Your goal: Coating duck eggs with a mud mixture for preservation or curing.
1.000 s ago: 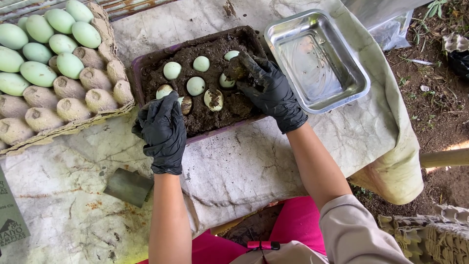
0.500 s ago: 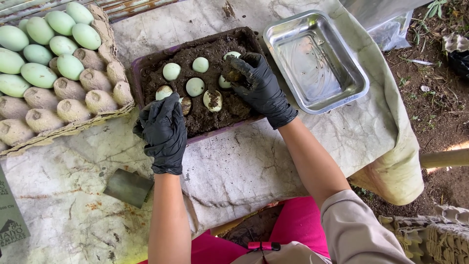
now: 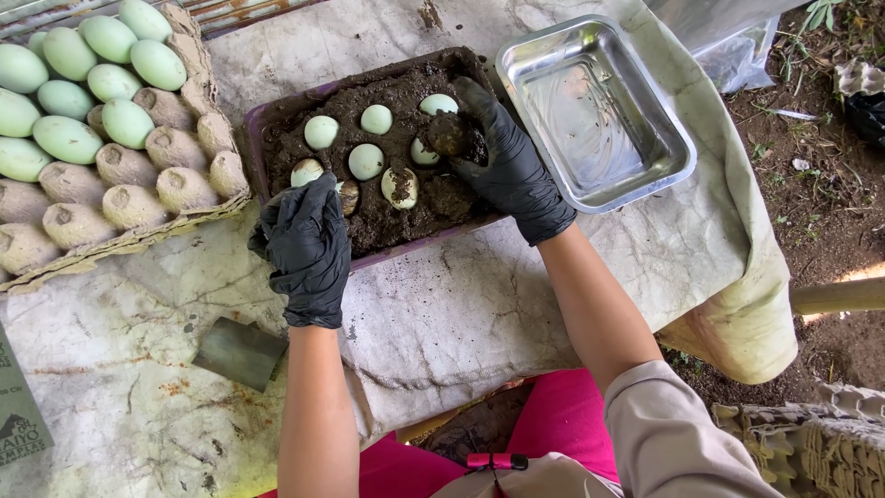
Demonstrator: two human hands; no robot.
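**Two gloved hands at a tray of mud and eggs**

Two black-gloved hands worked over the purple tray (image 3: pixel 253 129) of dark, wet mud at the twelve o'clock side of the surface (image 3: pixel 442 304). Your right hand (image 3: pixel 502 161) was curled round a mud-coated egg (image 3: pixel 449 134) at the tray's two o'clock corner, grasping it between thumb and fingers. Your left hand (image 3: pixel 309 244) lay clenched at the tray's seven o'clock edge; whether it held anything could not be told.

That egg would handle as light, rigid and brittle, and the mud coat looked slick, so a cupped hold round its broad middle would have suited better than a fingertip pinch. Several pale green eggs (image 3: pixel 366 161) sat half sunk in the gritty mud, smooth where bare.

At nine to eleven o'clock a cardboard egg tray (image 3: pixel 217 198) held clean green eggs and lumpy, coated ones. At one o'clock stood a shiny metal pan (image 3: pixel 678 148), smeared inside.
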